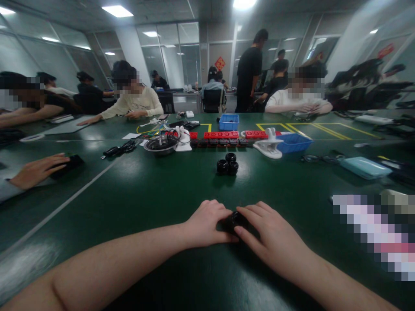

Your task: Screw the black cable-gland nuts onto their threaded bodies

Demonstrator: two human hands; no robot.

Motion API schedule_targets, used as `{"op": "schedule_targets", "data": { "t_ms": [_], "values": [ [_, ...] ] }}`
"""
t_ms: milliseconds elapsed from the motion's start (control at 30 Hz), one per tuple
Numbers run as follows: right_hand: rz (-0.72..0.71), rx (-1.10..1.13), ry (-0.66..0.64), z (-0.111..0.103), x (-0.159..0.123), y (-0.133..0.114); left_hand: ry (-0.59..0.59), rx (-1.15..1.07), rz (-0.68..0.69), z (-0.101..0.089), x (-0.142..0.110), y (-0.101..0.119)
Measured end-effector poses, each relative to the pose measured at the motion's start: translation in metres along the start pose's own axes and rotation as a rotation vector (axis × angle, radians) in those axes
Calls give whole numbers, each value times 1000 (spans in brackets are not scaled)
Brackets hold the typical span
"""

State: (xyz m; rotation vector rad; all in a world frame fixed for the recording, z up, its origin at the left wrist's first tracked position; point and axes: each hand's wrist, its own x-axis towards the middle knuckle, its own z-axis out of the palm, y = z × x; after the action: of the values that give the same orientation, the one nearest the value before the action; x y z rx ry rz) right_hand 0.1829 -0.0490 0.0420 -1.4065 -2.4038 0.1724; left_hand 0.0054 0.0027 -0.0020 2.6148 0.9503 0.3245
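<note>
A small, glossy black ring-like piece (234, 219) sits low over the green table between my two hands. My left hand (206, 223) closes on its left side, with thumb and fingers around it. From the right, my right hand (267, 229) grips the same piece between thumb and fingertips, hiding part of it. Straight ahead, three similar black ring-like pieces (228, 165) stand clustered together on the table.
Beyond the cluster lies a row of red blocks (221, 135), flanked by a white clip stand (269, 143) and a dark round bowl (161, 146). Blue bins (293, 142) stand behind. At left, another person's hand (42, 169) rests on a dark object. A light-blue case (366, 167) lies right.
</note>
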Motion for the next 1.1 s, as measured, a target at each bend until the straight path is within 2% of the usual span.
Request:
{"op": "schedule_targets", "data": {
  "t_ms": [200, 733, 1100],
  "values": [
    [14, 10, -34, -1, -1, 0, 10, -7, 2, 0, 0, -1],
    [-15, -20, 14, -2, 0, -1, -10, -2, -7, -4, 0, 2],
    [39, -19, -35, 0, 0, 0, -4, 2, -7, -1, 0, 1]
  ]
}}
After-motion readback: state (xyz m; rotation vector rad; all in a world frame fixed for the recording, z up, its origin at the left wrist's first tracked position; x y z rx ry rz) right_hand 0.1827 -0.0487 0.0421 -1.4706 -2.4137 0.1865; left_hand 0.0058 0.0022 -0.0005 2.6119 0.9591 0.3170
